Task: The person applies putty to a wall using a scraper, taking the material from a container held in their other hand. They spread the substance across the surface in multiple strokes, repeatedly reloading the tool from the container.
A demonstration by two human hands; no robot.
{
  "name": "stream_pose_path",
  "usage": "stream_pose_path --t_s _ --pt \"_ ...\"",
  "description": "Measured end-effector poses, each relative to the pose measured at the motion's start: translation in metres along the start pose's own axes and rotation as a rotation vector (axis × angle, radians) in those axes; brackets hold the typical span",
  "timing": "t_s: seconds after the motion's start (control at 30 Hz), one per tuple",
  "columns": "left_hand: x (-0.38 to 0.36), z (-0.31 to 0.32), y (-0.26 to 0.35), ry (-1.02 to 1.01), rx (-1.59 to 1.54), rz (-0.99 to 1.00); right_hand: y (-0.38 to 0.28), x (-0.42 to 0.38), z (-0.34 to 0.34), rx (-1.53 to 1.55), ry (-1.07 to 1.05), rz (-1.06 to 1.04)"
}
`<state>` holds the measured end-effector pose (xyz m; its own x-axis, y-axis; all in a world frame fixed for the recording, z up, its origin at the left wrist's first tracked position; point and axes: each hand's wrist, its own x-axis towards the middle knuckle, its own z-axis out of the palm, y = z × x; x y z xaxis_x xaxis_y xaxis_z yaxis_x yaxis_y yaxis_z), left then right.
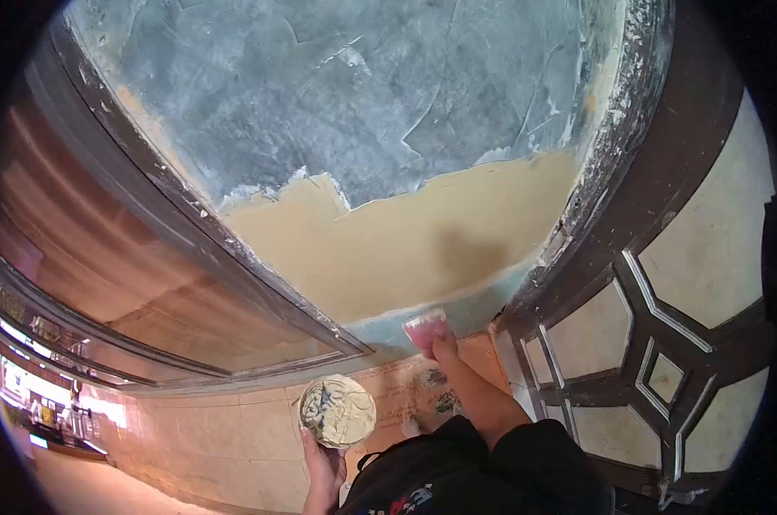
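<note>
My left hand (322,463) is closed around a round tub (338,410) filled with cream-coloured filler paste, with dark smears on one side of it. In my right hand (444,346) is a pink putty scraper (424,330), its broad edge coated with pale paste. The scraper is low by the wall, overlapping the pale blue-green strip at its foot. Above that strip runs a smooth cream band of filler (388,249) with a ragged upper edge. Higher up, the wall panel (320,103) is mottled grey-blue with trowel lines.
Dark frames splashed with paste border the panel, a glazed one (139,249) at left and a patterned door (663,378) at right. A stained brown sheet (397,390) lies on the tiled floor (208,438) at my feet. Furniture stands far left.
</note>
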<state>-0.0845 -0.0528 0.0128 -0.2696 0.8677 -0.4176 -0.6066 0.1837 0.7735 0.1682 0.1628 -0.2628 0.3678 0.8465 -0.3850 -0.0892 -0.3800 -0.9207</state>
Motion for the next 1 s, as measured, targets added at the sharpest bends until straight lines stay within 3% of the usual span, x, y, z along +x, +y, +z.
stream_pose_path --t_s 0.03,0.07,0.13,0.27,0.33,0.47,0.57,0.7,0.8,0.87,0.9,0.97,1.0 --pt "0.0 0.006 0.003 -0.023 -0.009 0.009 -0.001 -0.011 -0.009 0.037 -0.11 0.205" --pt "0.0 0.007 0.007 -0.045 -0.016 0.015 -0.019 -0.024 -0.015 0.038 -0.118 0.209" --pt "0.004 0.003 0.005 -0.004 -0.038 -0.013 -0.069 -0.057 -0.036 0.171 -0.499 0.421" --pt "0.015 0.021 0.006 -0.102 -0.132 0.01 -0.164 -0.128 -0.049 0.323 -0.723 0.341" --pt "0.018 0.033 0.006 -0.203 -0.163 0.02 -0.213 -0.163 -0.053 0.395 -0.769 0.448" --pt "0.022 0.047 -0.003 -0.255 -0.185 0.028 -0.183 -0.128 -0.067 0.246 -1.031 0.402" --pt "0.017 0.064 -0.002 -0.292 -0.136 0.036 -0.218 -0.139 -0.076 0.167 -0.924 0.426" --pt "0.02 0.068 -0.014 -0.314 -0.094 0.037 -0.201 -0.125 -0.088 0.164 -1.007 0.412" --pt "0.022 0.076 -0.02 -0.364 -0.07 0.095 -0.187 -0.114 -0.093 0.147 -0.991 0.548" --pt "0.022 0.079 -0.025 -0.337 -0.019 0.1 -0.159 -0.095 -0.093 0.328 -1.194 0.605" --pt "0.015 0.088 -0.021 -0.36 0.034 0.163 -0.174 -0.103 -0.092 0.327 -1.2 0.607" --pt "0.007 0.096 -0.014 -0.349 0.106 0.137 -0.226 -0.132 -0.092 -0.024 -0.884 0.472" --pt "0.005 0.098 -0.013 -0.339 0.177 0.108 -0.222 -0.127 -0.094 -0.025 -0.89 0.478"
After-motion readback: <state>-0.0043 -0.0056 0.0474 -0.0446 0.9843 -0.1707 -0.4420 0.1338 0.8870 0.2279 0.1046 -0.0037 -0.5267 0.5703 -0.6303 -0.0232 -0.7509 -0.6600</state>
